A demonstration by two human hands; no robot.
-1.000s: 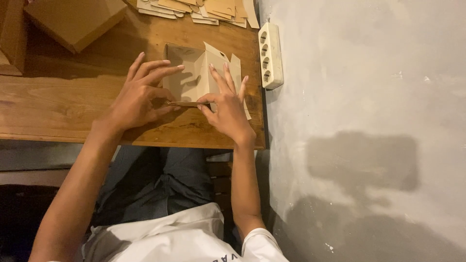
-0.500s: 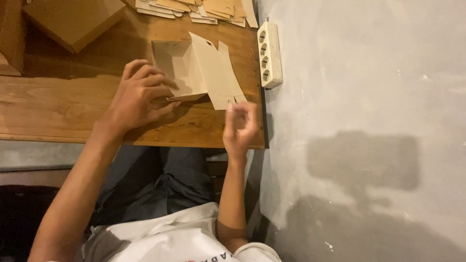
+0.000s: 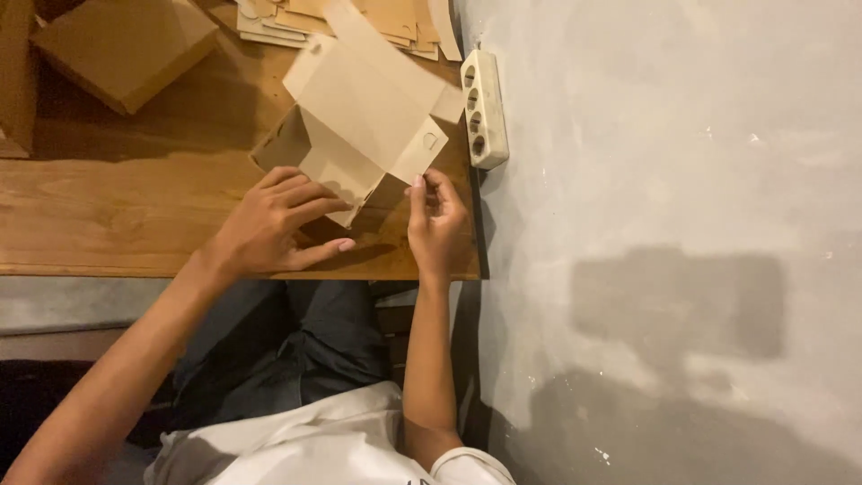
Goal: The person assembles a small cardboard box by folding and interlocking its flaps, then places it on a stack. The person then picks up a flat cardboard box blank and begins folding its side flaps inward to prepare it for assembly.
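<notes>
A person sits at a wooden counter with a half-folded cardboard box in front of them. The left hand lies spread over the near corner of the box, fingers fanned wide and pressing the cardboard down, thumb stretched out along the counter beneath it. The right hand is just beside it, at the counter's edge, with thumb and forefinger pinched on the corner of a flap that carries a small cut slot. The box rises from between the two hands and leans away from them; its large flat panel stands tilted, and a side wall beyond the left hand's knuckles shows a shadowed hollow with nothing that I can make out inside.

Farther off past the left hand sits a closed cardboard box, its contents hidden. Straight ahead of both hands, at the far rim of the counter, lies a loose heap of flat cardboard blanks. Just beyond the right hand, a white power strip rests against the grey wall, its sockets bare.
</notes>
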